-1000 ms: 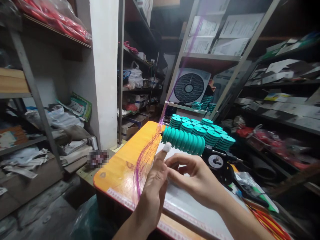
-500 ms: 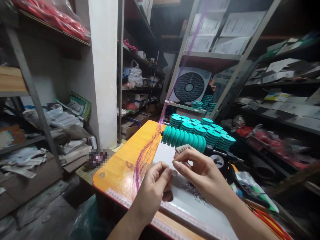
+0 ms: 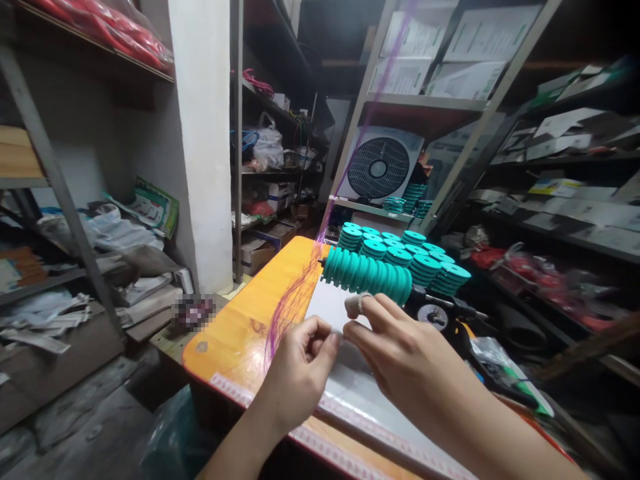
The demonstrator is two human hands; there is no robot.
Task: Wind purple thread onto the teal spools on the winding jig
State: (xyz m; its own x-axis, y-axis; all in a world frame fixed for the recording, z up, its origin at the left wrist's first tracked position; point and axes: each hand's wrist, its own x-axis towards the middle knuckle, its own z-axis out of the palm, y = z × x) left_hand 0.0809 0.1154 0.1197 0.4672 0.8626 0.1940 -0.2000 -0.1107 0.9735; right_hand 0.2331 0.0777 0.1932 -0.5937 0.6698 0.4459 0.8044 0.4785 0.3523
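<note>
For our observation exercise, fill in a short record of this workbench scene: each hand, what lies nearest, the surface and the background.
left hand: fingers curled, tips meeting the other hand's
right hand: over the white sheet, one taped finger
nearest: row of teal spools, purple threads
surface: orange table
behind: stacked spools, box fan on a shelf

Bench top (image 3: pixel 240 313): orange, glossy, lacquered wood look, smooth.
Sheet (image 3: pixel 327 308), far middle of bench: white, matt, smooth.
Spools (image 3: pixel 367 275), far edge: teal plastic, smooth, low sheen.
Strands (image 3: pixel 295 300), left side: fine purple filament, shiny.
Wrap (image 3: pixel 353 305) on a fingertip of the right hand (image 3: pixel 405 360): pale cloth-like tape, matt, rough.
Rule strip (image 3: pixel 235 390), near edge: white, printed, matt.
Shelf uprights (image 3: pixel 55 180): grey painted metal.
</note>
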